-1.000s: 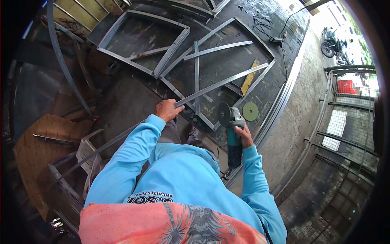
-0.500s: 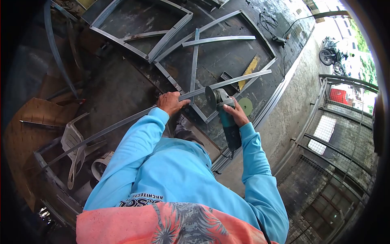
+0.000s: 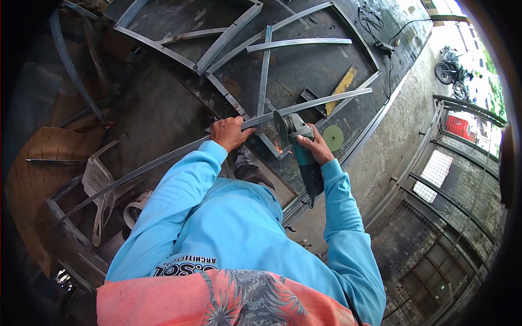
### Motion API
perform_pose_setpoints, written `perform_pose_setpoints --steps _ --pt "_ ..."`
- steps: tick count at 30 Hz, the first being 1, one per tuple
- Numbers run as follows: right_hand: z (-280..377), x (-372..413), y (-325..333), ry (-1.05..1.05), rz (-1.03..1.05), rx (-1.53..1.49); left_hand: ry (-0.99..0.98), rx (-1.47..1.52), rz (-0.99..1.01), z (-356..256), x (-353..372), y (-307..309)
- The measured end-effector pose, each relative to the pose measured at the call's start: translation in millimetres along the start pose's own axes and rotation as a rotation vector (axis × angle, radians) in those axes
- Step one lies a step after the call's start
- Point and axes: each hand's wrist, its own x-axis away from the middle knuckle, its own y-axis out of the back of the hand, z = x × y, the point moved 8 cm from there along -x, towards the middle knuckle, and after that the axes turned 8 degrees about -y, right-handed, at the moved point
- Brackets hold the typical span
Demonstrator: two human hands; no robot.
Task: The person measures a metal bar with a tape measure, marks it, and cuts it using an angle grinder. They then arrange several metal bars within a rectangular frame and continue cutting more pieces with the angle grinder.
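A long metal bar (image 3: pixel 321 101) runs slantwise across the workbench and out past my left side. My left hand (image 3: pixel 231 133) is closed around it, left of the cutting spot. In my right hand (image 3: pixel 317 145) is a teal and black angle grinder (image 3: pixel 309 168), gripped by its body. Its disc (image 3: pixel 281 128) meets the bar, and orange sparks (image 3: pixel 279 148) show just below. Under the bar lies a rectangular metal frame (image 3: pixel 296 24) with a brace (image 3: pixel 265 76) inside it. A green disc (image 3: pixel 333 138) lies right of the grinder.
Another metal frame (image 3: pixel 155 49) lies at the upper left of the bench. A loose metal piece (image 3: pixel 299 44) and a yellow piece (image 3: pixel 343 87) rest on the near frame. A black cable (image 3: pixel 371 24) is at the top right, a white plastic chair (image 3: pixel 98 182) at the left.
Sparks have appeared under the grinder's disc. The whole view has shifted slightly, while both hands keep their holds.
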Motion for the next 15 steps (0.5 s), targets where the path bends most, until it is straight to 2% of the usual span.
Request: perform_pose_setpoints --steps 15 --pt "5.0 -8.6 -0.1 0.042 -0.003 -0.022 -0.003 0.031 0.011 -0.9 0.6 1.1"
